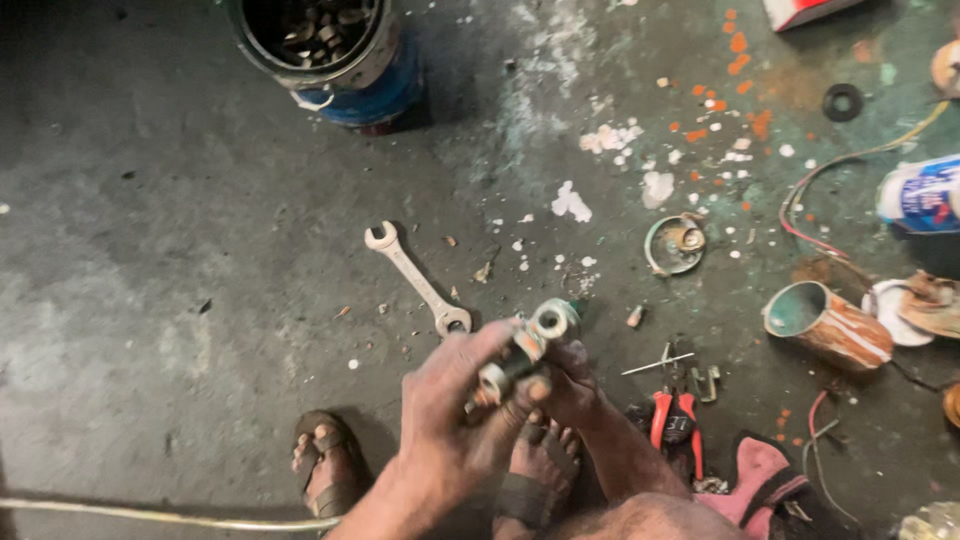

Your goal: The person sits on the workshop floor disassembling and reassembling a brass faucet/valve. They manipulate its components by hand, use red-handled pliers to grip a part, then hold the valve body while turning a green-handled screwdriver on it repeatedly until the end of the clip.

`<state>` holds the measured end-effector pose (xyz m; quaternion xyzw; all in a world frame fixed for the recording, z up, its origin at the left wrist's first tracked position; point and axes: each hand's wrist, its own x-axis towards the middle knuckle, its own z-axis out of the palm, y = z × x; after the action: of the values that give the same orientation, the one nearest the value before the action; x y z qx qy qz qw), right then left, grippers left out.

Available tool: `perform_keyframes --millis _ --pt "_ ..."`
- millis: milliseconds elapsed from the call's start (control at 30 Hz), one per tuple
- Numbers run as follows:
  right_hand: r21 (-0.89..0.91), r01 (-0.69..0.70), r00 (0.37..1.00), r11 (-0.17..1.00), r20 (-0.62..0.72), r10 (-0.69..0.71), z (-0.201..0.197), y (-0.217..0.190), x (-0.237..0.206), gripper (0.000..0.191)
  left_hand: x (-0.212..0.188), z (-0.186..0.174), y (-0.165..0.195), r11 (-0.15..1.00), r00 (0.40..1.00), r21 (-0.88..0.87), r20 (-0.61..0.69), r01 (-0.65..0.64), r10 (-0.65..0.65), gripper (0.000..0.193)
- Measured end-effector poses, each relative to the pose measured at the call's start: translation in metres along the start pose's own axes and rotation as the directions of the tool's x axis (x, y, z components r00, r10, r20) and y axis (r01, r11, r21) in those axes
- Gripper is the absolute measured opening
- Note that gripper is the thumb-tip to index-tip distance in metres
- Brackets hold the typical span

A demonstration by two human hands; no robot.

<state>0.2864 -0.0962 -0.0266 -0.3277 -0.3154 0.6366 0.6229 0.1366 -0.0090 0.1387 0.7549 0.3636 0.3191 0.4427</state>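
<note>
Both my hands hold one small metal fitting (532,345), a short grimy assembly with a round open end pointing up right. My left hand (450,415) wraps over its lower part with the fingers curled on it. My right hand (570,385) grips it from underneath, mostly hidden behind the left hand. A silver double-ended spanner (417,278) lies on the floor just left of the hands. Red-handled pliers (675,415) lie to the right of my right forearm.
A tin full of metal parts (325,45) stands at the top. A tipped rusty can (825,322), a round lid (675,243), wires (830,175), a white and blue can (920,195) and a pink cloth (755,480) lie right. My sandalled feet (325,465) rest below.
</note>
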Motion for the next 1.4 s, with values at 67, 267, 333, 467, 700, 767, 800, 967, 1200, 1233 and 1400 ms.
perform_keyframes --millis 67,267,333,467,700,767,800,967,1200,1233,1400 --pt "0.217 0.002 0.996 0.976 0.089 -0.022 0.001 -0.01 -0.003 0.055 -0.003 0.007 0.005 0.966 0.974 0.157 -0.062 -0.205 0.217 0.048" --pt "0.215 -0.102 0.985 0.971 0.16 0.068 -0.009 -0.022 -0.002 0.058 -0.019 0.035 0.002 0.981 0.977 -0.106 -0.158 -0.163 0.145 0.044" --pt "0.152 -0.1 0.977 0.983 0.203 0.068 -0.013 -0.029 0.001 0.061 -0.02 0.038 -0.001 0.981 0.974 -0.09 -0.161 -0.174 0.158 0.045" --pt "0.141 -0.045 0.979 0.989 0.204 0.015 -0.004 -0.043 0.01 0.074 -0.015 0.034 -0.006 0.964 0.962 -0.111 -0.155 -0.243 0.225 0.05" --pt "-0.035 0.057 0.998 0.998 0.016 -0.057 0.034 -0.024 0.023 0.052 -0.009 0.003 -0.024 0.98 0.993 0.161 -0.024 -0.114 0.12 0.04" --pt "-0.156 0.051 0.994 0.986 -0.085 -0.064 0.036 -0.026 0.025 0.045 -0.005 -0.005 -0.029 0.99 0.999 0.138 0.025 -0.034 0.031 0.037" --pt "-0.226 0.027 0.986 0.974 -0.156 -0.064 0.037 -0.027 0.025 0.044 0.0 -0.005 -0.033 0.99 0.999 0.134 0.021 -0.032 0.03 0.037" --pt "-0.738 -0.16 0.857 0.656 -0.434 -0.279 0.024 -0.041 0.004 0.029 0.022 -0.003 -0.073 0.982 0.998 0.174 -0.014 0.068 -0.067 0.028" --pt "-0.912 -0.394 0.707 0.11 -0.378 -0.598 -0.066 -0.106 -0.026 0.014 0.0 -0.002 -0.121 0.965 0.959 -0.039 0.13 0.26 -0.253 0.035" --pt "-0.921 -0.388 0.735 0.036 -0.333 -0.59 -0.079 -0.115 -0.021 0.014 -0.002 0.002 -0.122 0.971 0.963 -0.045 0.15 0.234 -0.225 0.033" --pt "-0.965 -0.246 0.846 -0.096 -0.165 -0.506 -0.11 -0.139 0.024 0.022 -0.005 0.018 -0.117 0.989 0.971 0.099 0.203 0.107 -0.126 0.038"
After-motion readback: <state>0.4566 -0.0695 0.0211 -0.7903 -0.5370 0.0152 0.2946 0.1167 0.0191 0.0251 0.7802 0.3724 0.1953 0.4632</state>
